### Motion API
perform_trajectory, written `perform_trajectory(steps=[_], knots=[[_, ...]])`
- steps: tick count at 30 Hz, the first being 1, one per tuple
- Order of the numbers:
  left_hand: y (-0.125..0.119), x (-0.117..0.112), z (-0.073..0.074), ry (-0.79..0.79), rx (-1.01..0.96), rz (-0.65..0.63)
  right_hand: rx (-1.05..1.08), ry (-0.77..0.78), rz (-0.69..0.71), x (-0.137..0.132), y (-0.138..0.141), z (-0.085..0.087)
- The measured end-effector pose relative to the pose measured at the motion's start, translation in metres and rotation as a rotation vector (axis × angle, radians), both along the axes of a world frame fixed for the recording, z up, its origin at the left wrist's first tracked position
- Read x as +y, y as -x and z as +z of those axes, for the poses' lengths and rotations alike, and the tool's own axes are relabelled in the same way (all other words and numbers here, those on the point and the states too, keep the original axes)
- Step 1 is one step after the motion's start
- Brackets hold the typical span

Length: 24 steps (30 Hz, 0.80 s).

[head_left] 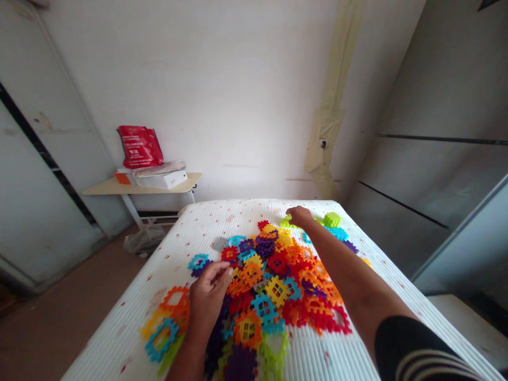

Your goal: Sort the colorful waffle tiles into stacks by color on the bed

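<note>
One heap of plastic pieces point(278, 262) is lying on one white ribbed cover point(214, 222); one left hand point(210, 291) is curling at its left side, one right hand point(300, 216) is reaching one green piece point(286, 223); whether either is gripping cannot be told

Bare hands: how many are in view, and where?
2. The left hand is at the left side of the multicoloured heap of notched plastic pieces; the right hand is at lime-green notched plastic pieces farther back.
</note>
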<state>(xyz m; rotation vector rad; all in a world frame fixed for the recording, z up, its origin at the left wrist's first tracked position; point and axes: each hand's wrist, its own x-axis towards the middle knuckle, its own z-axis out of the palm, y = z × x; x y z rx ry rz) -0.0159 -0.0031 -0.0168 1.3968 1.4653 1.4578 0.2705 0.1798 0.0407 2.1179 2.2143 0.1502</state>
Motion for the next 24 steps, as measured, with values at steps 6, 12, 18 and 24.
perform_trajectory(steps=[6,12,18,24], knots=[[0.0001,0.0001,-0.0005,-0.006,-0.001,0.004,-0.034,0.035,-0.01,0.0048,0.0009,-0.0044],[0.0006,0.0003,-0.0008,-0.009,-0.005,0.0,-0.053,0.042,-0.006,0.0052,0.0029,-0.0045],[0.0004,0.0002,-0.001,-0.003,0.003,0.012,-0.071,0.056,-0.004,0.0041,0.006,-0.0027],[-0.0007,0.0002,0.0003,-0.017,-0.009,0.011,-0.09,0.062,0.003,0.0053,0.0067,-0.0042]])
